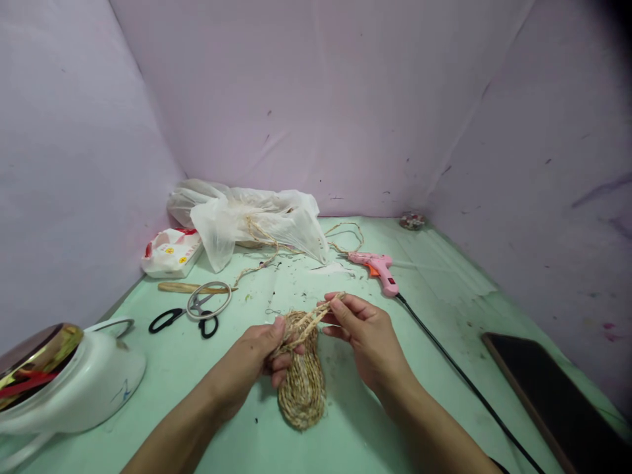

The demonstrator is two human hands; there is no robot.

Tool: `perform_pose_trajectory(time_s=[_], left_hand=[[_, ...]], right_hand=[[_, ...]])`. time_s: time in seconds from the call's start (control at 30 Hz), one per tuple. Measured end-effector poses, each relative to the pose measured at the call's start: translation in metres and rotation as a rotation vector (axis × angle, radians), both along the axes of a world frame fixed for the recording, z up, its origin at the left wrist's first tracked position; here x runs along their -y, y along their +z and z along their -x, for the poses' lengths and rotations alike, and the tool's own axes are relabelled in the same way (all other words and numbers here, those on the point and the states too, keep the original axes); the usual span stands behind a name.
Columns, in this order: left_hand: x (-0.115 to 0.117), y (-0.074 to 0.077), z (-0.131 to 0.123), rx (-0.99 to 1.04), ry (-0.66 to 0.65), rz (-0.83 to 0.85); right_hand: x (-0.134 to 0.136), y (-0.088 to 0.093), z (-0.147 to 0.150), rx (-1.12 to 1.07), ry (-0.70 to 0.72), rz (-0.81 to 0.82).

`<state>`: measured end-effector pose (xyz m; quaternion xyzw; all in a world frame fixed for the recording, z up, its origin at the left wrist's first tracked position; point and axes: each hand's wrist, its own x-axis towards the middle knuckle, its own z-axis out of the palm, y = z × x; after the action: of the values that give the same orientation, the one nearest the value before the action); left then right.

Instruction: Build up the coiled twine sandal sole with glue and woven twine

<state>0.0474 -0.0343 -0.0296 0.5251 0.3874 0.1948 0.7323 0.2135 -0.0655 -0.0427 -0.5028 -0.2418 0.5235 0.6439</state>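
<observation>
With our left hand (259,345) slanting in from the lower left, we clamp the upper end of the coiled straw piece (302,395) between thumb and curled fingers, over the green table (247,449). Our right hand (364,328), angled inward beside it, pinches a straw cord (312,323) between thumb and fingertips.

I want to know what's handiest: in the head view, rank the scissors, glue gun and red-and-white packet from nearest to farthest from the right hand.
From the right hand:
1. Glue gun: just beyond it
2. Scissors: off to the left
3. Red-and-white packet: also left, farther back
</observation>
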Motion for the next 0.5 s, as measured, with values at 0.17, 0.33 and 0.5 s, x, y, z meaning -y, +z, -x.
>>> perform_pose_trajectory(time_s=[0.17, 0.33, 0.5], left_hand=[[-0.0032, -0.0007, 0.0044, 0.026, -0.031, -0.002], [-0.0065, -0.0036, 0.0047, -0.081, -0.085, -0.127], [-0.0067, -0.0061, 0.0019, -0.107, -0.02, -0.103]], right_hand=[[-0.0008, 0.0012, -0.0034, -0.033, -0.082, 0.011], [-0.0015, -0.0004, -0.0043, -0.039, -0.092, -0.01], [0.0005, 0.0035, -0.007, -0.22, -0.067, 0.029]])
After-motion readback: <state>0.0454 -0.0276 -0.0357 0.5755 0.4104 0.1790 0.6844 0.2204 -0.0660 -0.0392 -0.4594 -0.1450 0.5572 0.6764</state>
